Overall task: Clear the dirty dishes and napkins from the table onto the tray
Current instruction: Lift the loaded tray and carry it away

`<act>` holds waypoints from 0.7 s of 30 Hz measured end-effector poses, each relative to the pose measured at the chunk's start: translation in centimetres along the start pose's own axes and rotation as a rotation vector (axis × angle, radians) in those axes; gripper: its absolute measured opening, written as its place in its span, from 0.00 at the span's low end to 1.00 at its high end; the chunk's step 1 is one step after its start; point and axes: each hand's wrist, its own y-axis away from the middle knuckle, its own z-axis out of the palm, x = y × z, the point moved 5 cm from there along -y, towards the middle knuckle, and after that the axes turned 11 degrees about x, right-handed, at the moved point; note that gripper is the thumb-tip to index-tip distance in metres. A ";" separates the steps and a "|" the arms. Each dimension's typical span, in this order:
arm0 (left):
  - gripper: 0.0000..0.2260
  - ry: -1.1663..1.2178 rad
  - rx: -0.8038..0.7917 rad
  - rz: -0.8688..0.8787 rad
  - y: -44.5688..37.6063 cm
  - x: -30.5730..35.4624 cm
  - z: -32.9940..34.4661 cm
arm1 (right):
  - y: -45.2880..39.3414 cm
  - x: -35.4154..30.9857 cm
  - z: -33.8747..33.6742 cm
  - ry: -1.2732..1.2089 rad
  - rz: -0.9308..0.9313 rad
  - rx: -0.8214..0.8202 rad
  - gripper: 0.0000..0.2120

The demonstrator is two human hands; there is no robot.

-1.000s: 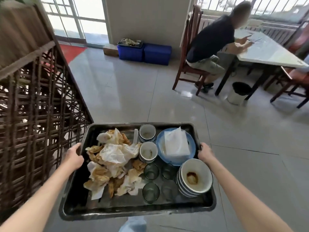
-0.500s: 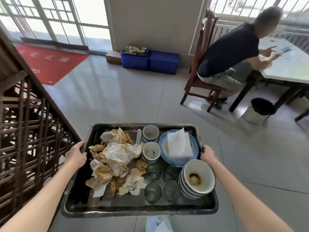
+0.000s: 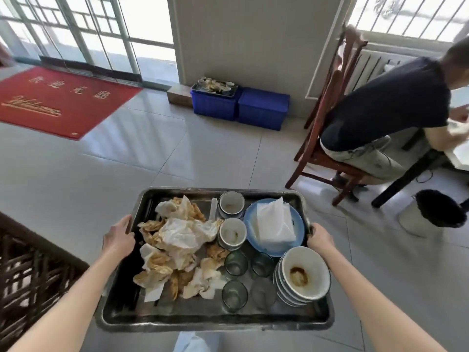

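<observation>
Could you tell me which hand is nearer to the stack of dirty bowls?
Right. The right hand grips the tray rim just beside the stack of bowls; the left hand grips the opposite rim.

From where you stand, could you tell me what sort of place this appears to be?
Probably a small restaurant's dining room: a tray loaded with used bowls and soiled napkins, a red welcome mat at the glass doors, and a seated diner at a table.

Head view, looking down, tray [image 3: 121,308] close.
</observation>
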 end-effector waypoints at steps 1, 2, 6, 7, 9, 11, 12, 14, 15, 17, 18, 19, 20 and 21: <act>0.25 0.001 -0.005 -0.004 -2.0 1.1 0.7 | -1.9 -1.1 0.3 0.006 0.004 0.005 0.08; 0.25 0.003 -0.008 -0.005 -4.1 2.3 1.4 | -3.8 -2.3 0.6 0.009 0.007 0.011 0.08; 0.24 0.015 -0.020 0.006 -13.2 7.0 4.2 | -11.2 -7.4 1.9 -0.002 0.032 0.039 0.12; 0.24 0.016 -0.025 0.001 -15.5 8.2 4.7 | -12.9 -8.7 2.1 0.003 0.037 0.047 0.13; 0.24 0.021 -0.028 0.016 -20.0 10.5 5.7 | -16.6 -11.4 2.7 -0.006 0.046 0.058 0.12; 0.24 0.021 -0.028 0.027 -24.6 13.2 6.5 | -20.5 -14.2 3.1 -0.003 0.045 0.060 0.12; 0.24 0.020 -0.028 0.023 -26.8 14.5 6.7 | -22.5 -15.5 3.2 0.010 0.041 0.058 0.13; 0.24 0.026 -0.029 0.024 -31.0 17.2 7.4 | -26.6 -18.1 3.7 0.030 0.039 0.053 0.14; 0.24 0.025 -0.030 0.026 -33.1 18.4 7.7 | -28.6 -19.4 4.0 0.038 0.042 0.048 0.14; 0.24 0.025 -0.025 0.030 -37.4 21.1 8.5 | -32.8 -21.8 4.6 0.055 0.039 0.036 0.14; 0.24 0.027 -0.024 0.035 -39.5 22.4 9.0 | -34.9 -23.0 4.9 0.062 0.031 0.032 0.14; 0.24 0.029 -0.025 0.041 -41.5 23.8 9.5 | -37.0 -24.1 5.3 0.064 0.026 0.032 0.14; 0.24 0.030 -0.025 0.047 -43.6 25.1 10.1 | -39.2 -25.2 5.6 0.067 0.022 0.036 0.14; 0.24 0.029 -0.023 0.054 -45.8 26.6 10.6 | -41.4 -26.4 5.9 0.077 0.016 0.041 0.14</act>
